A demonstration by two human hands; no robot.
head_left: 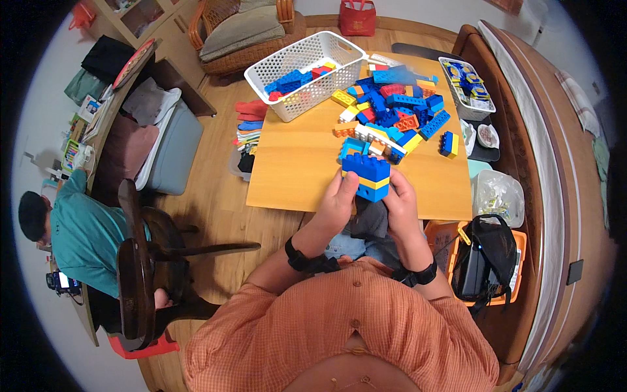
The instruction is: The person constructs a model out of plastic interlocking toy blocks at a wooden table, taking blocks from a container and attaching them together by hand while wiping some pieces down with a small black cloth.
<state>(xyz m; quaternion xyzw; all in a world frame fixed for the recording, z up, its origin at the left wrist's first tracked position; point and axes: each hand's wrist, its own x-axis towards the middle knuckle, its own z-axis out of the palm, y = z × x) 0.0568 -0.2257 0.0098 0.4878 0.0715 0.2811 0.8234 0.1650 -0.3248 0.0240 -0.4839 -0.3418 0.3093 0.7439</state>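
Above the table's near edge I hold a building-block stack [366, 175], blue at top and bottom with a thin yellow layer between. My left hand [337, 204] grips its left side, thumb on the front face. On the other side my right hand [402, 205] is closed around the right end; some of its fingers are hidden behind the stack. Just beyond lies a heap of loose building blocks [392, 108] in blue, yellow, red, orange and white. A small blue and yellow block piece [449, 144] sits apart at the heap's right.
On the wooden table [287, 170], a white perforated basket [307, 104] holds more blocks at the far left. A smaller white basket [479, 112] with packets stands right of the table. A black mesh bag [486, 261] rests over an orange bin [520, 245]. A person [88, 225] sits at left.
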